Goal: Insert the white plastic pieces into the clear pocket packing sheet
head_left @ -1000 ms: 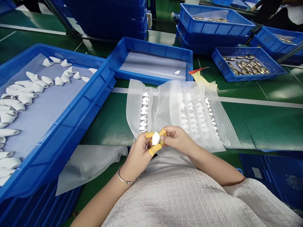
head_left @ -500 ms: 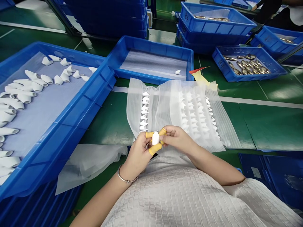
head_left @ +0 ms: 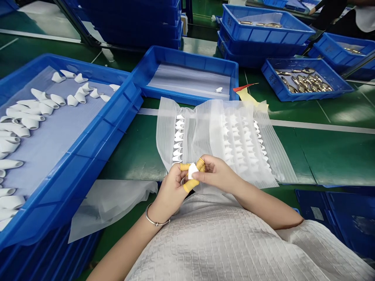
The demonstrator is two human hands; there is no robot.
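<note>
Between my two hands is a small white hollow piece [head_left: 192, 170], one end slanted like a spout. My left hand [head_left: 172, 186] grips it, with yellow finger cots on the thumb and a finger. Closed on the piece from the other side, my right hand [head_left: 215, 171] also wears yellow finger cots, and its bare thumb presses the front. Just beyond the hands lies a translucent foam sheet [head_left: 202, 128], folded over rows of similar white pieces [head_left: 178, 136]. More white pieces [head_left: 29, 111] lie in the large blue tray [head_left: 84, 136] on the left.
A second blue tray [head_left: 187, 97], with one white piece [head_left: 218, 89], stands behind the sheet. Shiny metal parts [head_left: 310, 82] fill a blue bin [head_left: 307, 97] at the right. Stacked bins [head_left: 263, 33] stand behind. Yellow paper [head_left: 249, 97] touches the sheet. Another person's arm [head_left: 319, 6] shows top right.
My right thumb has shifted left and down onto the front of the white piece, which has turned slightly. My left hand stays almost in place.
</note>
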